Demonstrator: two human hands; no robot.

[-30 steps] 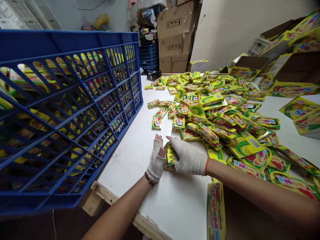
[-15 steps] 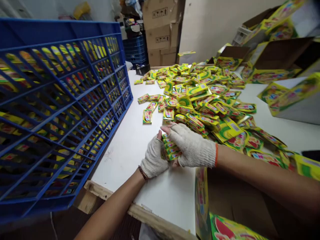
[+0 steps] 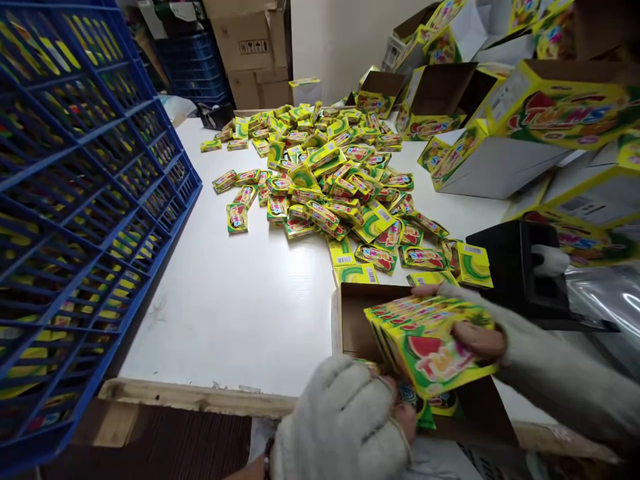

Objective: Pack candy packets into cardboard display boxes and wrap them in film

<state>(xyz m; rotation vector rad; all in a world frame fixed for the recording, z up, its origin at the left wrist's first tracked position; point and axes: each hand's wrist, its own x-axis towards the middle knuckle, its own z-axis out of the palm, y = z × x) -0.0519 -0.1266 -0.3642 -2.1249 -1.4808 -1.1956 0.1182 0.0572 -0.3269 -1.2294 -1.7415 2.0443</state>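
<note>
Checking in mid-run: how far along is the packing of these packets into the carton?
Early, it seems. Done: only a few packets show at the bottom of the open carton. In hand: the left hand and right hand hold a stack of packets over it. Left: a large loose pile covers the table beyond.

Yellow display box (image 3: 565, 110), right of the pack pile (image 3: 325, 180): red lettering, looks like "TWINS". Pack stack (image 3: 430, 343), in front of the pile: "TW…", rest covered. Brown carton (image 3: 250, 43) behind the pile: handling pictograms only. Small-pack print unreadable.
</note>
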